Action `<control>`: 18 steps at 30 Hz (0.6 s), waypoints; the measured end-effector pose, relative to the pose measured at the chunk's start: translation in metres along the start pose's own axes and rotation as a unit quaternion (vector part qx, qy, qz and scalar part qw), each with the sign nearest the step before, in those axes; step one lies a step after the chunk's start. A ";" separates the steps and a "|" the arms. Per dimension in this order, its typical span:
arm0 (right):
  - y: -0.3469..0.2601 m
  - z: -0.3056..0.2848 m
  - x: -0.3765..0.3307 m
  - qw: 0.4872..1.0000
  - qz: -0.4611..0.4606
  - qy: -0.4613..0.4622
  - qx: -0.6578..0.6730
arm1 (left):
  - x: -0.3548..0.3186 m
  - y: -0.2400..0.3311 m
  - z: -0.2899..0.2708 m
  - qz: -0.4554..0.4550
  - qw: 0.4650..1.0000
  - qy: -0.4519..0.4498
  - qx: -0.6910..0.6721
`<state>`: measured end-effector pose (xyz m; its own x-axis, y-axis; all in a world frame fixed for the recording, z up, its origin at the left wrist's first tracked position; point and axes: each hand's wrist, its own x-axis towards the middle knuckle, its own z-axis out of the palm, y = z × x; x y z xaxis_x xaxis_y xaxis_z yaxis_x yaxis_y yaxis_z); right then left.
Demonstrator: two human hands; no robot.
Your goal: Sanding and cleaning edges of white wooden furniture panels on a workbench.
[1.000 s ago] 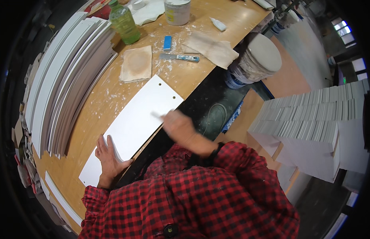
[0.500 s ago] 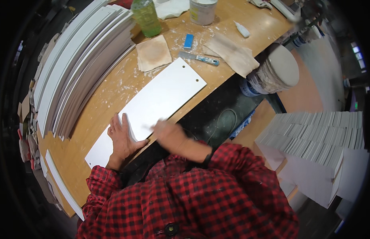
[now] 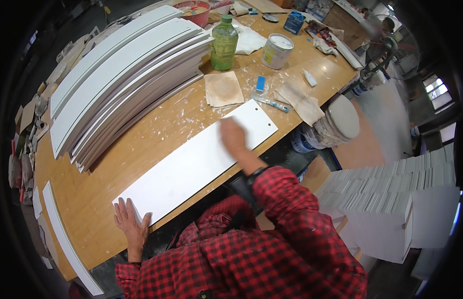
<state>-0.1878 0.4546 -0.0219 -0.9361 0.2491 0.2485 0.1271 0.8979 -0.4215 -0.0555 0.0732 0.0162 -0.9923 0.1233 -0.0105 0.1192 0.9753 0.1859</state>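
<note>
A long white board (image 3: 181, 160) lies slantwise along the front edge of the wooden bench, with two small holes at its far right end. My left hand (image 3: 132, 223) rests on the board's near left corner, fingers spread, holding nothing. Over the right half of the board is my right hand (image 3: 233, 137), smeared by motion. Its fingers seem curled, but whether anything is under or in them is hidden. Past the far right end lie a putty knife (image 3: 271, 102) with a blue handle, a blue block (image 3: 261, 83) and a stained square of sandpaper (image 3: 224, 89).
A tall stack of white boards (image 3: 117, 74) stands at left. Behind are a green bottle (image 3: 224, 44), a tub of white paste (image 3: 278, 51) and a red bowl (image 3: 194, 14). A bucket (image 3: 341, 119) and stacked white panels (image 3: 376, 199) stand at right. A narrow white strip (image 3: 67, 239) lies at near left.
My right hand has swept away from me and rightward along the board. My left hand has shifted to the board's near left end. The head view has shifted, showing more of the bench's far side.
</note>
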 end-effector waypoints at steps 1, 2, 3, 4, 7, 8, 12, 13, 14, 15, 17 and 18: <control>-0.036 0.013 -0.013 0.997 -0.012 -0.073 0.028 | -0.001 -0.002 0.002 -0.008 1.000 0.012 -0.001; -0.073 0.025 -0.031 0.992 -0.048 -0.093 0.075 | -0.001 -0.003 0.003 -0.004 1.000 0.018 -0.005; -0.109 0.035 -0.050 0.981 -0.067 -0.150 0.101 | -0.001 -0.003 0.004 -0.019 1.000 0.015 -0.005; -0.138 0.042 -0.071 0.967 -0.158 -0.163 0.115 | 0.000 -0.003 0.005 -0.032 0.999 0.011 -0.005; -0.173 0.054 -0.105 0.926 -0.268 -0.223 0.143 | 0.001 -0.002 0.005 -0.032 0.999 0.023 -0.021; -0.164 0.054 -0.100 0.943 -0.248 -0.172 0.143 | 0.001 -0.002 0.005 -0.029 0.999 0.021 -0.024; -0.033 0.032 -0.018 0.996 0.003 -0.044 0.083 | 0.000 -0.002 0.004 -0.016 0.999 0.039 -0.035; 0.011 0.017 0.006 0.998 0.033 0.021 0.045 | -0.001 -0.003 0.004 -0.012 0.998 0.042 -0.043; 0.049 0.001 0.025 0.992 0.076 0.098 0.041 | -0.001 -0.003 0.003 -0.011 0.998 0.048 -0.041; 0.082 -0.018 0.041 0.989 0.128 0.069 -0.013 | -0.001 -0.003 0.003 -0.016 0.998 0.041 -0.041; 0.110 -0.047 0.054 0.990 0.125 0.061 -0.018 | 0.001 -0.002 0.002 -0.023 0.999 0.032 -0.034; 0.108 -0.059 0.054 0.989 0.139 0.033 -0.027 | 0.003 -0.002 0.001 -0.029 0.999 0.025 -0.032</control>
<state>-0.2049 0.5866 -0.0030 -0.8393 0.5103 0.1876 0.3951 0.8095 -0.4342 -0.0588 0.0719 0.0146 -0.9981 0.0561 0.0258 0.0608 0.9668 0.2483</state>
